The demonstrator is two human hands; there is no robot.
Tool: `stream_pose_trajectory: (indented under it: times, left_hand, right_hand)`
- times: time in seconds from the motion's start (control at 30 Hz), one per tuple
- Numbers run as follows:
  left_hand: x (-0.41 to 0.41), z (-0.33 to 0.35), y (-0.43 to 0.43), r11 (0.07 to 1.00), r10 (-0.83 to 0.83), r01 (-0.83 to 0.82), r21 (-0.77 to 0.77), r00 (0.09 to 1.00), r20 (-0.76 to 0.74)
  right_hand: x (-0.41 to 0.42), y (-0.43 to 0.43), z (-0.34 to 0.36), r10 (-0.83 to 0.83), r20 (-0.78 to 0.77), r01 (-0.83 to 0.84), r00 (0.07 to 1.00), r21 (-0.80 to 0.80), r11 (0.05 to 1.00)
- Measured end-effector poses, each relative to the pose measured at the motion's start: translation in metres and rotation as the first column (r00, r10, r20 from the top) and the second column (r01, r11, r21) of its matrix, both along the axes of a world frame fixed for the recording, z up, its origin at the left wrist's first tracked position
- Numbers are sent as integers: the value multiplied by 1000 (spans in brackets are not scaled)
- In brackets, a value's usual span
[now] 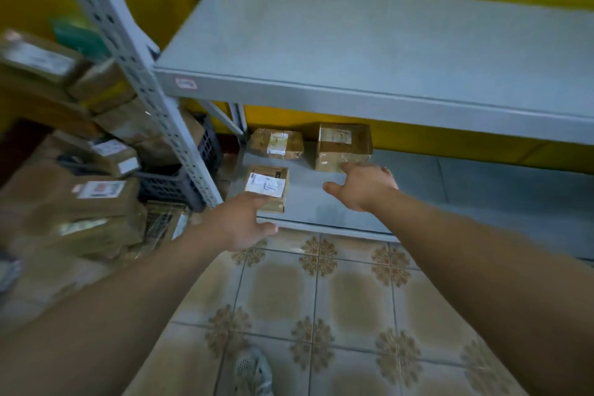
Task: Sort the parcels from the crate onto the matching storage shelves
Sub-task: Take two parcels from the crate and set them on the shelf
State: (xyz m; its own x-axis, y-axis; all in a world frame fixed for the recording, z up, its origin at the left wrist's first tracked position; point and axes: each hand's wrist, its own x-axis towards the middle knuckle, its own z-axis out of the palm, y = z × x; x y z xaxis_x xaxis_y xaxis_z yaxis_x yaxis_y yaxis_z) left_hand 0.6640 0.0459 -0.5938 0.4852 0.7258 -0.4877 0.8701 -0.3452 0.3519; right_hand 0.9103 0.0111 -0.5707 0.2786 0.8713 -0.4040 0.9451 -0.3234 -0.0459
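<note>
Left hand (239, 222), grip wide, touches labelled parcel (268, 186); right hand (363, 186) wide too. I count three shelved; parcel heap (80, 196) at 9 o'clock unsorted.

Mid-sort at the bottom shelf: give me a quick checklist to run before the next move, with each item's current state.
1. The front parcel rests fully on the lower shelf: ok, label up, near the front edge.
2. The left hand is clear of that parcel: not ok, its fingers touch the near edge.
3. The right hand is free: ok, it holds nothing, with its fingertips by the large box.
4. The label is readable: cannot tell, blurred.
5. The shelf tag on the upper shelf is readable: cannot tell, blurred.
6. Parcels remain in the crate: cannot tell, mostly hidden.
</note>
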Motion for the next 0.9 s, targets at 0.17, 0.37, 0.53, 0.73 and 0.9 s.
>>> stream_pose_trajectory:
  times: [0.17, 0.37, 0.53, 0.73, 0.9]
  left_hand:
    - [-35, 119, -92, 996, 36, -34, 88, 999, -27]
    - [-72, 244, -181, 973, 61, -55, 222, 998, -20]
    - [-117, 321, -218, 945, 119, -115, 306, 993, 9]
    - [-209, 361, -235, 898, 239, -249, 362, 968, 73]
    - [-325, 367, -236, 869, 334, -308, 387, 942, 0]
  right_hand:
    - [-42, -67, 121, 72, -29, -69, 997, 116, 991]
    - [-90, -131, 258, 185, -28, -172, 982, 247, 954]
    - [-147, -159, 339, 275, 19, -262, 961, 368, 892]
    - [-241, -159, 384, 381, 59, -369, 923, 420, 829]
    - [-347, -137, 388, 448, 54, -425, 892, 437, 793]
